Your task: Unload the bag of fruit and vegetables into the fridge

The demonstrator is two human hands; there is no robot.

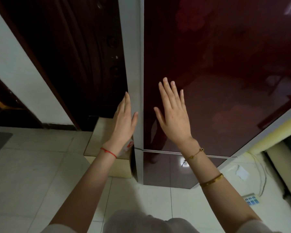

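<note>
A tall fridge with a glossy dark red door (217, 68) and a grey side edge (134, 64) stands right in front of me, its upper door closed. My left hand (123, 121) is flat and empty, fingers together, lying along the grey left edge of the door. My right hand (173, 113) is spread wide with nothing in it, held against or just in front of the red door face. A bit of a white bag with red print (128, 146) shows just below my left wrist, on a beige box. No fruit or vegetables are visible.
A beige box (97, 142) sits on the floor against the fridge's left side. A dark wooden door (71, 52) is behind it. White floor tiles (40, 165) lie below. At the lower right are cables and a power strip (251, 199).
</note>
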